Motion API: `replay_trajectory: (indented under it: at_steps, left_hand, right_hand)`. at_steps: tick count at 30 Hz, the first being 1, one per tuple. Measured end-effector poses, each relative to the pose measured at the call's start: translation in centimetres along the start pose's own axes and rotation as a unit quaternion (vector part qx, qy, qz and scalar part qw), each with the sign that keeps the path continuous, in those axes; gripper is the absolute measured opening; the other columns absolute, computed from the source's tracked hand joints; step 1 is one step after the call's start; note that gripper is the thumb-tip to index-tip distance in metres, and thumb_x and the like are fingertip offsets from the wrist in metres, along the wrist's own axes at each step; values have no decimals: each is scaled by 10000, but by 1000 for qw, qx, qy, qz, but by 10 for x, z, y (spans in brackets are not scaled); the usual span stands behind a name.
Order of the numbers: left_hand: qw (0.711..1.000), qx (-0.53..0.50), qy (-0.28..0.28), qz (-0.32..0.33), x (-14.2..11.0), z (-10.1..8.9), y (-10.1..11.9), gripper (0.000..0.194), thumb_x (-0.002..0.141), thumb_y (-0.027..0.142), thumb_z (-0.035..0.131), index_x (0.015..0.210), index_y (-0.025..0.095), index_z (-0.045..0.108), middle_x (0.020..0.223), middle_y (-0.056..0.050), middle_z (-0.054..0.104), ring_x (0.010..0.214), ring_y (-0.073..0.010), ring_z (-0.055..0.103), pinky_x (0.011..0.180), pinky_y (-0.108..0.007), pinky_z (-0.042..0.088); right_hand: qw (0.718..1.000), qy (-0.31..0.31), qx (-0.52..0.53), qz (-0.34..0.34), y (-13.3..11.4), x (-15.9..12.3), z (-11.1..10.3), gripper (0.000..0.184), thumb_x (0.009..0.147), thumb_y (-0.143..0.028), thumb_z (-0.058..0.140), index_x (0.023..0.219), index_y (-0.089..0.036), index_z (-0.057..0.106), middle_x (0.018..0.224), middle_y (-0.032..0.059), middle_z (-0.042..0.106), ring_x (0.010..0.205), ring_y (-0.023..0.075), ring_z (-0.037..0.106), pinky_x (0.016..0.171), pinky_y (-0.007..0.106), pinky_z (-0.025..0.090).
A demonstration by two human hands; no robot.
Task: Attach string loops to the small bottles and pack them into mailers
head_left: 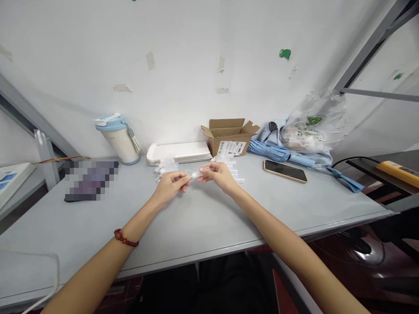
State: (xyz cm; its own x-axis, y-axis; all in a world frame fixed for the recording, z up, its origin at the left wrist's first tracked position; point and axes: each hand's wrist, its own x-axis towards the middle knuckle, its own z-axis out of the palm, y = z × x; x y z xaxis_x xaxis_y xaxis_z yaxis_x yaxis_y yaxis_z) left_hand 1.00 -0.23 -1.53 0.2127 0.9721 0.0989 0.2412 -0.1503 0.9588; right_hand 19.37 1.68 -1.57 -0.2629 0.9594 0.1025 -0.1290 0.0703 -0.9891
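Both my hands meet over the middle of the grey table. My left hand is closed in a pinch on one end of a small white plastic piece with a thin loop. My right hand pinches the other end of the same piece. A red bead bracelet sits on my left wrist. Behind the hands lie a heap of small clear pieces on the left and a row of clear tubes on the right.
Along the wall stand a blue-lidded cup, a stack of white trays, an open cardboard box, a folded blue umbrella and a plastic bag. A phone lies to the right, a blurred dark item to the left.
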Motion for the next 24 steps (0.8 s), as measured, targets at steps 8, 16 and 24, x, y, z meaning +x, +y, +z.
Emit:
replay_trajectory:
  at_steps: [8, 16, 24]
  left_hand:
    - [1000, 21, -4, 17, 2, 1, 6, 306, 725, 444, 611, 590, 171, 590, 488, 14, 540, 456, -110, 490, 466, -240, 417]
    - [1000, 17, -2, 17, 1, -1, 10, 279, 716, 414, 620, 580, 171, 597, 501, 20, 550, 454, -104, 493, 485, -242, 429]
    - [1000, 4, 12, 2, 2, -3, 7, 263, 738, 389, 596, 620, 160, 647, 565, -8, 608, 482, -117, 539, 476, -244, 411]
  right_hand:
    - [1000, 25, 3, 1, -5, 1, -5, 363, 589, -433, 793, 732, -139, 635, 622, 20, 668, 601, 170, 685, 587, 263, 540]
    - [1000, 27, 8, 10, -6, 2, -4, 339, 598, -411, 795, 717, -138, 633, 630, 31, 680, 621, 169, 691, 600, 255, 543]
    - [999, 26, 18, 11, -5, 1, -4, 347, 600, -418, 789, 735, -139, 633, 632, 29, 680, 606, 163, 685, 591, 255, 540]
